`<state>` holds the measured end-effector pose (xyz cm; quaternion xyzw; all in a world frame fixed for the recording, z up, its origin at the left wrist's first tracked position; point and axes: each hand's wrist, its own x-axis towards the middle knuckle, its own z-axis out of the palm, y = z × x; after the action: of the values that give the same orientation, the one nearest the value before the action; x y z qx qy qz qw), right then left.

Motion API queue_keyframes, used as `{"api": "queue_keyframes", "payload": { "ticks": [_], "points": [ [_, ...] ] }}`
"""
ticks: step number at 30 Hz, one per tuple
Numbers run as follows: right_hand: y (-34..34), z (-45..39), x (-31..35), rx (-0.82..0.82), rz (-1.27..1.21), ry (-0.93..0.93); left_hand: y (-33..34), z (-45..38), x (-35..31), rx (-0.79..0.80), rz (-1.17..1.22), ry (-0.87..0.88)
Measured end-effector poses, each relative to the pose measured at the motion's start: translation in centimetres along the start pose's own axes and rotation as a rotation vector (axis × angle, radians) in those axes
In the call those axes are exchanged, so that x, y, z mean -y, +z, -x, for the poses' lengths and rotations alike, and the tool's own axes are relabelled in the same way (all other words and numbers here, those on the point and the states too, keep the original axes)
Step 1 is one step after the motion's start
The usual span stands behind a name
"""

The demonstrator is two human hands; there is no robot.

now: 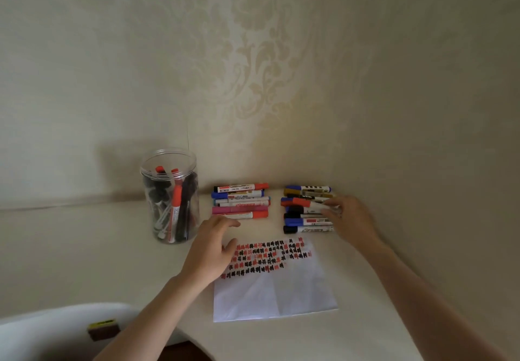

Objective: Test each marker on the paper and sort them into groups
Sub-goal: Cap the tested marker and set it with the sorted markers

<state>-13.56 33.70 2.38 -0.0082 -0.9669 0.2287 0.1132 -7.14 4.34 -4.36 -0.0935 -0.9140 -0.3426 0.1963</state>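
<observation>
red-capped marker (308, 203) pinched by right hand (349, 217).

We are looking forward and down from a head-worn wide-angle camera, facing the wall (253, 65) and sitting close above the table (84, 262), with only this single view.

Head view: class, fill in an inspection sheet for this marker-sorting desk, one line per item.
Surface: pale desk against a wall.
Job's things: paper, top part covered in red and black marks; left pile and right pile of markers; jar holding more.
Clutter: small yellow-topped block on a white surface at lower left.
Grips: left hand open over the paper's corner; right hand holds a red-capped marker at the right pile.
Cables: nothing seen.
Surroundings: patterned wallpaper.
</observation>
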Motion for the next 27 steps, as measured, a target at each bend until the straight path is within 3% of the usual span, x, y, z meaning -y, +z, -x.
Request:
{"api": "queue_keyframes", "payload": {
  "ticks": [3, 11, 16, 19, 24, 27],
  "points": [
    [0.2, -2.6, -1.0, -0.027, 0.129, -0.005, 0.2, -0.9, 0.4, 0.005, -0.074, -0.017],
    [2.4, -5.2, -0.7, 0.074, 0.178, -0.087, 1.2, -3.1, 0.5, 0.093, -0.259, -0.071],
    [2.9, -1.4, 1.8, -0.144, -0.015, -0.335, 1.9, -4.3, 1.3, 0.072, -0.374, -0.088],
    [3.5, 1.3, 3.5, -0.115, -0.145, -0.434, 2.4, -4.7, 1.1, 0.04, -0.436, -0.089],
    [3.5, 3.6, 4.3, -0.035, -0.178, -0.418, 2.5, -4.1, 0.3, 0.026, -0.395, -0.097],
    [3.0, 4.6, 4.6, -0.015, -0.186, -0.427, 2.1, -3.4, -1.5, 0.012, -0.175, -0.101]
  ]
}}
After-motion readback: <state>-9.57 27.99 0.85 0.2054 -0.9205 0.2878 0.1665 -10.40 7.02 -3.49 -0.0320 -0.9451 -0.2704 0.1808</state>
